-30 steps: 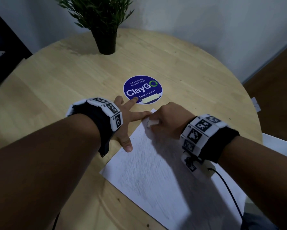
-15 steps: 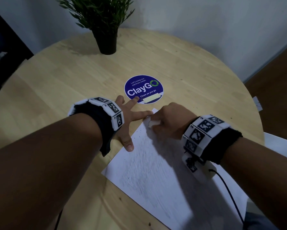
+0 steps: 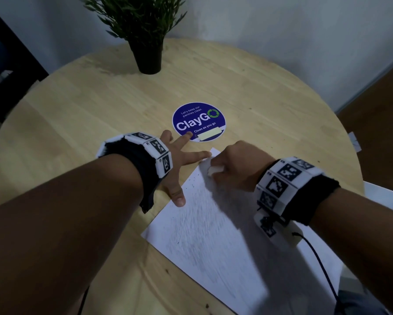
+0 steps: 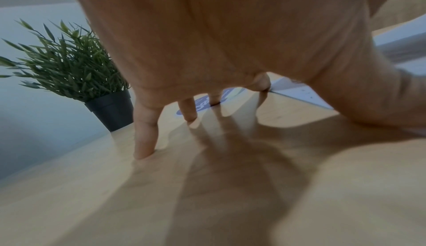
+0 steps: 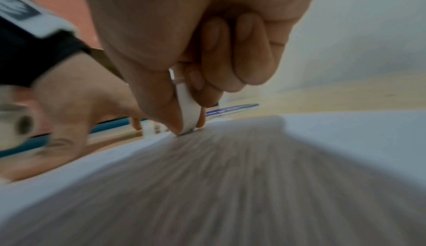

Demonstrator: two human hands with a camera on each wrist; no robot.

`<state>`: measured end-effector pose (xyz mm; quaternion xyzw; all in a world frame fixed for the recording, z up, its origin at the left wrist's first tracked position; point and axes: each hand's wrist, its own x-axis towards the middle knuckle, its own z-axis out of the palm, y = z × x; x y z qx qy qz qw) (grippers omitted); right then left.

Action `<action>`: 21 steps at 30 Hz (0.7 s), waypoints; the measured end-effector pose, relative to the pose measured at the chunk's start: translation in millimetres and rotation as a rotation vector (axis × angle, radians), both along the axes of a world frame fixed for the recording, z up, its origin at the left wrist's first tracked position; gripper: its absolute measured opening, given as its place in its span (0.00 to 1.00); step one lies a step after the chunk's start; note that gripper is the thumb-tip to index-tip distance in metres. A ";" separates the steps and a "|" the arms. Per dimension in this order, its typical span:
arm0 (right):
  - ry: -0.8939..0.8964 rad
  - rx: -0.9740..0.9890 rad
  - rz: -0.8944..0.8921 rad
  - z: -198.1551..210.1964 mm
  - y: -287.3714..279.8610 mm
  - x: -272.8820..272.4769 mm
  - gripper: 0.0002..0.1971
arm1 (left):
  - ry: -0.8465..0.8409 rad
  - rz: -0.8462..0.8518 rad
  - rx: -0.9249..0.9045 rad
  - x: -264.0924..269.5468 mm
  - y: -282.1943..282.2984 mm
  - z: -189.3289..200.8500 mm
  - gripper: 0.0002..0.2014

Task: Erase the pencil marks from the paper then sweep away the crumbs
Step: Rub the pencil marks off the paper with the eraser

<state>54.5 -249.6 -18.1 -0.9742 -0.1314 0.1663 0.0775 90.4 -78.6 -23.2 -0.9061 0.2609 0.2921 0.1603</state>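
A white sheet of paper (image 3: 216,242) covered in grey pencil scribble lies on the round wooden table (image 3: 81,114). My right hand (image 3: 238,169) pinches a white eraser (image 3: 214,170) between thumb and fingers and presses it on the sheet's far corner; in the right wrist view the eraser (image 5: 187,107) touches the paper (image 5: 345,140). My left hand (image 3: 179,162) is spread flat, fingertips on the table and the paper's left edge, thumb on the sheet. A few dark crumbs (image 3: 192,181) lie near the thumb.
A blue round "ClayGo" sticker (image 3: 199,121) lies just beyond the hands. A potted green plant (image 3: 145,35) stands at the table's far edge, also in the left wrist view as the plant (image 4: 76,73). A white chair (image 3: 386,196) shows at right.
My right hand has slid the eraser a little toward me along the far corner. Small dark crumbs now show on the paper near my left thumb. The left hand stays in place.
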 end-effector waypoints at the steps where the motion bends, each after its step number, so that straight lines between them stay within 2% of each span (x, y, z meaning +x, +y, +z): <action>1: -0.018 -0.005 -0.012 0.5 -3.1 4.3 0.09 | -0.001 0.001 0.000 -0.3 0.2 0.1 0.64; 6: 0.042 -0.029 0.103 3.8 4.0 -7.8 0.09 | -0.006 -0.009 0.007 0.3 -0.2 -1.1 0.65; 10: -0.022 -0.014 -0.023 4.7 -5.3 1.6 0.09 | 0.006 -0.001 0.011 -0.1 -1.0 0.7 0.64; 14: 0.029 -0.013 0.113 3.6 11.7 -13.5 0.10 | -0.001 -0.014 0.013 0.0 -0.7 -0.1 0.64; 16: 0.019 -0.023 0.013 5.5 6.8 -3.6 0.06 | 0.006 -0.001 0.005 -0.2 -0.8 1.2 0.65; 18: -0.017 -0.027 -0.025 5.9 6.2 1.2 0.07 | 0.011 0.007 0.001 -0.4 -0.5 1.8 0.65; 21: 0.002 0.019 0.135 4.3 23.5 -14.1 0.11 | 0.004 -0.002 -0.003 -0.2 -0.8 0.9 0.64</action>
